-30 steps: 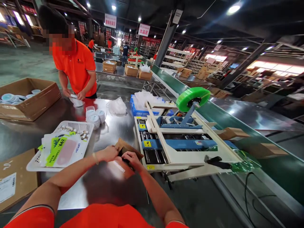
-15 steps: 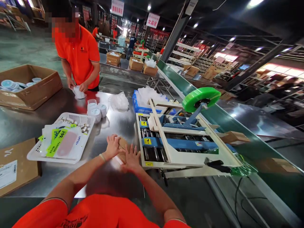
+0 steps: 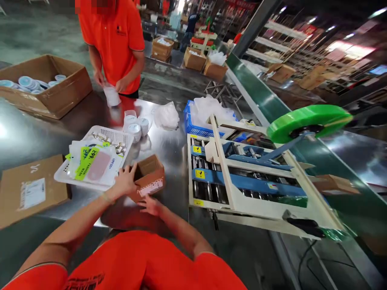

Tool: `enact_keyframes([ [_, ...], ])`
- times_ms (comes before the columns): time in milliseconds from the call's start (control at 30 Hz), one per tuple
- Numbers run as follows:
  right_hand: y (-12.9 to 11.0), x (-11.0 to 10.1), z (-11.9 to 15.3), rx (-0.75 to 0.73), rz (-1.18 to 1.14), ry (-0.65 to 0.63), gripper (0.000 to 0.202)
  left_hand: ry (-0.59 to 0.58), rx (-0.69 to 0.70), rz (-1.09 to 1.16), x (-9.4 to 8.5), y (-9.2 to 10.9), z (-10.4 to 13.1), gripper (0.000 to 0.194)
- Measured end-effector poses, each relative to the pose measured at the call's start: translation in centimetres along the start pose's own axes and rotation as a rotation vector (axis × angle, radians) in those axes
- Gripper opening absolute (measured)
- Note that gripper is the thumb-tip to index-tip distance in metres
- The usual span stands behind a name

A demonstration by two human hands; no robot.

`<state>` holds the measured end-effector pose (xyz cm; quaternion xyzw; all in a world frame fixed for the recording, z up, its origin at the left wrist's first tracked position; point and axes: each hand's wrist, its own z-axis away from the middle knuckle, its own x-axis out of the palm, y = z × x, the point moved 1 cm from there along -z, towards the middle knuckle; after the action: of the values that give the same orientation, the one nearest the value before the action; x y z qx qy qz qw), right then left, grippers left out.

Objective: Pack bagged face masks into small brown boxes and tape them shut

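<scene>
A small open cardboard box with a whitish label on its near side is on the metal table in front of me. My left hand grips its left edge, fingers over the rim. Low at the box's near side is my right hand, fingers stretched out and touching or very close to the cardboard. Just left of the box, a white plastic basket holds small metallic-looking pieces and flat packets printed "FASHION MASK". Behind the basket stand several white round containers.
A flat cardboard carton lies left; a large carton of round containers stands behind it. Across the table, a co-worker handles a white item. A box-taping machine with a green tape roll, blue crate and conveyor occupy the right.
The view has tilted downward, and surroundings appear further right. My hands, earlier spread over the brown cardboard, have parted to the box's left and near sides. Its open top now shows.
</scene>
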<state>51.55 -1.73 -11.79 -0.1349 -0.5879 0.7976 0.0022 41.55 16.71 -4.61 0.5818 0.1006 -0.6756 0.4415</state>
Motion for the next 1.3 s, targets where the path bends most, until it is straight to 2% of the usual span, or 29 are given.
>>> enact_keyframes([
  [67,-2.0,0.2,-1.4,0.053,0.001,-0.282,0.023,0.047,0.080,-0.146,0.1,0.5,1.1,0.117],
  [100,-3.6,-0.8,-2.7,0.065,0.017,-0.422,0.023,0.057,0.117,-0.179,0.4,0.7,1.6,0.112],
  [133,-5.6,-2.5,-4.5,0.050,0.061,-0.505,0.021,0.062,0.144,-0.192,0.6,0.8,2.0,0.108],
  [167,-7.9,-4.7,-6.9,0.017,0.155,-0.494,0.017,0.066,0.161,-0.192,0.9,1.0,2.3,0.106],
  [200,-10.3,-6.9,-10.0,-0.025,0.286,-0.391,0.013,0.069,0.167,-0.189,1.1,1.0,2.5,0.107],
  [233,-12.7,-9.1,-13.4,-0.063,0.439,-0.251,0.012,0.072,0.170,-0.188,1.1,1.1,2.6,0.109],
  [300,-17.0,-12.2,-20.6,-0.099,0.722,0.089,0.028,0.076,0.166,-0.205,1.0,1.2,2.6,0.116],
  [367,-19.5,-13.3,-26.9,-0.111,0.825,0.209,0.052,0.065,0.158,-0.227,0.7,1.2,2.6,0.118],
  [433,-20.4,-13.0,-31.2,-0.128,0.937,0.221,0.063,0.045,0.157,-0.231,0.3,1.4,2.5,0.117],
  [533,-19.5,-12.0,-33.8,-0.139,1.179,0.118,0.041,0.031,0.164,-0.210,0.1,1.6,2.5,0.119],
  [600,-18.7,-12.1,-33.6,-0.122,1.261,0.050,0.028,0.031,0.162,-0.195,0.1,1.7,2.5,0.120],
  [667,-18.2,-13.0,-32.3,-0.087,1.268,0.030,0.027,0.044,0.171,-0.181,0.2,1.5,2.4,0.119],
  [800,-18.6,-16.0,-28.2,0.031,1.271,0.112,0.024,0.123,0.228,-0.101,1.0,0.7,1.8,0.113],
  [933,-19.8,-20.6,-21.7,0.139,1.277,0.264,0.027,0.241,0.317,0.084,2.1,-0.7,0.9,0.108],
  [1000,-20.2,-22.8,-17.3,0.116,1.197,0.350,0.023,0.307,0.355,0.189,2.6,-1.3,0.5,0.110],
  [1067,-20.1,-23.7,-12.5,0.030,0.991,0.429,0.022,0.375,0.371,0.278,3.1,-1.7,0.1,0.114],
  [1133,-19.3,-22.8,-8.1,-0.037,0.726,0.473,0.028,0.427,0.370,0.343,3.4,-1.9,-0.1,0.120],
  [1200,-17.6,-20.1,-4.6,-0.013,0.528,0.478,0.033,0.444,0.370,0.392,3.6,-2.0,-0.3,0.129],
  [1300,-14.8,-15.3,-2.2,0.102,0.491,0.459,0.034,0.424,0.375,0.424,3.7,-2.2,-0.4,0.127],
])
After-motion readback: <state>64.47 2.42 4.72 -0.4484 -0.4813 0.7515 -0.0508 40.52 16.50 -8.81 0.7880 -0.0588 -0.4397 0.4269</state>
